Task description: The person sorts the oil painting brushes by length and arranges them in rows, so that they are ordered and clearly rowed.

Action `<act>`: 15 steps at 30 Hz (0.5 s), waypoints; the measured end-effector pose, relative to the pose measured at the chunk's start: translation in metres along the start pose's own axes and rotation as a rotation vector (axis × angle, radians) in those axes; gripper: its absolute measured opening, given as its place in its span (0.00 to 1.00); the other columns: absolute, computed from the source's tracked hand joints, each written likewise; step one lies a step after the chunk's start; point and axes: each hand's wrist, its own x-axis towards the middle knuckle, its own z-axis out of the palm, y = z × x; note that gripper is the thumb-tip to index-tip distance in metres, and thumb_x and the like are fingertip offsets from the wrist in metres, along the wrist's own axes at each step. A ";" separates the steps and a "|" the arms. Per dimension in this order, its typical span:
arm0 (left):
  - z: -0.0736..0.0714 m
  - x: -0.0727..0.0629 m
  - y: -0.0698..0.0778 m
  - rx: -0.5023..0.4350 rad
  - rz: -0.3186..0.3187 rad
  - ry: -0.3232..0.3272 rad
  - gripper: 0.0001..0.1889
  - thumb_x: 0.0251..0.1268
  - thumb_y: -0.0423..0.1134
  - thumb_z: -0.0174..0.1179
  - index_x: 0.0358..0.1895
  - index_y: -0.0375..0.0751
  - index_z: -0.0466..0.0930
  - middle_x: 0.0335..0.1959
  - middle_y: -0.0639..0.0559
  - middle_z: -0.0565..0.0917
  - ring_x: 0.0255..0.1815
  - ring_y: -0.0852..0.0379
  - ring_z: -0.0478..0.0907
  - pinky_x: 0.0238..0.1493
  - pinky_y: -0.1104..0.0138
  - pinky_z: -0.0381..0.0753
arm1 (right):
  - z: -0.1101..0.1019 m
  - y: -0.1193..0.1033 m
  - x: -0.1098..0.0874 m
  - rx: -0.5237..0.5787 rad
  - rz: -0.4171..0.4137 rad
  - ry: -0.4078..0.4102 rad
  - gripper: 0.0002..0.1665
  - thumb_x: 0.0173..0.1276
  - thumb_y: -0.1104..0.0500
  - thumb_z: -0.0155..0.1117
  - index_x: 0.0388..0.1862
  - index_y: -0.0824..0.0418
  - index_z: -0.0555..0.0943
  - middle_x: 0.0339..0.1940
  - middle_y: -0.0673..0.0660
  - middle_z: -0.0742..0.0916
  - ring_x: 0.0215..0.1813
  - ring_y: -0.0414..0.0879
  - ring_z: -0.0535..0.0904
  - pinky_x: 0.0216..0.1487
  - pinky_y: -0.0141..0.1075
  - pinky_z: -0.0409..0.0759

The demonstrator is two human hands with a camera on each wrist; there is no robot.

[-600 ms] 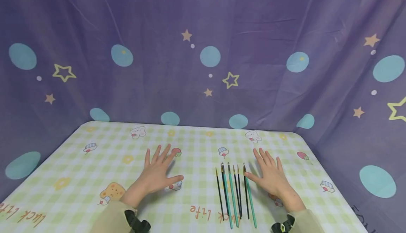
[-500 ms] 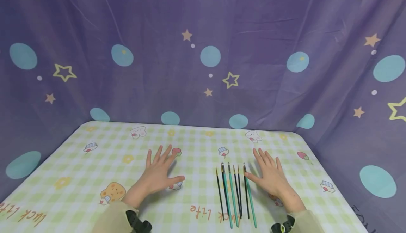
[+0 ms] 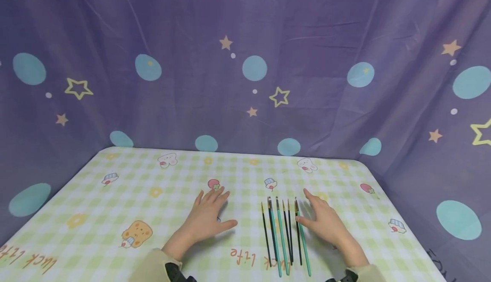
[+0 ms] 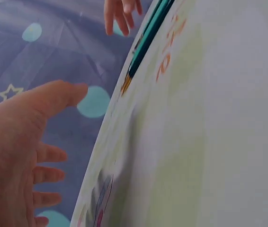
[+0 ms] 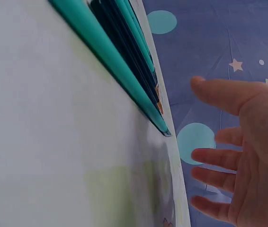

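Several thin paintbrushes (image 3: 281,231), some black-handled and some teal-handled, lie side by side on the table with bristles toward the far edge. Left of them, my left hand (image 3: 207,220) hovers over the tablecloth, its fingers spread and thumb pointing at the brushes. On the other side is my right hand (image 3: 326,222), its thumb over the tips of the rightmost brushes in the head view. The right wrist view shows a gap between that hand and the nearest teal paintbrush (image 5: 110,61). Neither hand holds anything.
A green-and-white checked tablecloth (image 3: 153,213) with printed cakes, flowers and lettering covers the table. Behind and at both sides hangs a purple curtain (image 3: 184,85) with blue dots and stars.
My left hand has moved right and slightly nearer, toward the brushes. My right hand has turned and lowered a little, its fingers drawn closer together. The brushes have stayed in place.
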 end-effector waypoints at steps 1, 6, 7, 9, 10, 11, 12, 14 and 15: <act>0.001 0.001 0.003 -0.011 -0.001 -0.003 0.40 0.51 0.63 0.57 0.64 0.41 0.65 0.67 0.43 0.63 0.67 0.40 0.57 0.66 0.43 0.46 | 0.000 -0.001 0.000 0.014 0.014 -0.015 0.49 0.56 0.41 0.63 0.70 0.60 0.55 0.63 0.63 0.72 0.63 0.61 0.66 0.58 0.58 0.64; 0.007 0.006 0.016 -0.071 0.008 0.001 0.35 0.51 0.59 0.59 0.59 0.40 0.70 0.62 0.43 0.69 0.63 0.43 0.64 0.62 0.47 0.59 | 0.002 -0.005 0.001 0.051 0.069 -0.046 0.44 0.54 0.47 0.67 0.64 0.67 0.64 0.47 0.56 0.80 0.47 0.49 0.76 0.48 0.45 0.74; 0.008 0.007 0.019 -0.078 0.009 0.006 0.34 0.51 0.59 0.59 0.57 0.40 0.71 0.60 0.44 0.71 0.60 0.44 0.67 0.60 0.49 0.62 | 0.002 -0.006 0.001 0.057 0.075 -0.045 0.42 0.53 0.48 0.68 0.62 0.68 0.67 0.43 0.54 0.80 0.42 0.46 0.77 0.44 0.42 0.75; 0.011 0.009 0.024 -0.094 0.006 0.014 0.31 0.51 0.58 0.60 0.55 0.40 0.73 0.55 0.45 0.74 0.56 0.46 0.71 0.55 0.51 0.68 | 0.004 -0.007 0.002 0.076 0.085 -0.048 0.38 0.52 0.51 0.69 0.59 0.68 0.70 0.36 0.51 0.79 0.35 0.40 0.75 0.38 0.36 0.75; 0.012 0.010 0.027 -0.112 0.002 0.017 0.31 0.51 0.57 0.60 0.54 0.39 0.74 0.53 0.45 0.75 0.54 0.46 0.72 0.54 0.52 0.69 | 0.005 -0.007 0.002 0.081 0.086 -0.048 0.37 0.52 0.53 0.69 0.58 0.68 0.71 0.34 0.50 0.79 0.33 0.38 0.74 0.35 0.34 0.74; 0.013 0.010 0.031 -0.133 -0.006 0.018 0.30 0.51 0.56 0.60 0.54 0.39 0.74 0.52 0.46 0.76 0.53 0.46 0.73 0.53 0.52 0.70 | 0.006 -0.008 0.002 0.087 0.090 -0.051 0.36 0.52 0.54 0.70 0.57 0.69 0.72 0.32 0.50 0.78 0.31 0.37 0.73 0.34 0.33 0.73; 0.014 0.011 0.034 -0.157 -0.015 0.017 0.29 0.52 0.55 0.60 0.54 0.39 0.73 0.51 0.46 0.76 0.51 0.47 0.73 0.52 0.53 0.71 | 0.006 -0.008 0.002 0.093 0.096 -0.054 0.35 0.51 0.55 0.70 0.56 0.69 0.72 0.31 0.49 0.78 0.30 0.37 0.72 0.33 0.32 0.72; 0.015 0.011 0.040 -0.221 -0.038 0.016 0.29 0.53 0.52 0.61 0.55 0.38 0.72 0.50 0.46 0.77 0.50 0.48 0.74 0.52 0.54 0.72 | 0.007 -0.009 0.002 0.103 0.114 -0.062 0.34 0.51 0.56 0.70 0.56 0.69 0.72 0.30 0.49 0.78 0.30 0.37 0.72 0.32 0.32 0.72; 0.016 0.012 0.043 -0.257 -0.050 0.015 0.28 0.53 0.50 0.61 0.55 0.38 0.72 0.49 0.46 0.77 0.50 0.48 0.75 0.51 0.55 0.73 | 0.007 -0.009 0.002 0.106 0.124 -0.066 0.34 0.51 0.56 0.70 0.55 0.69 0.72 0.30 0.49 0.78 0.30 0.37 0.72 0.33 0.32 0.72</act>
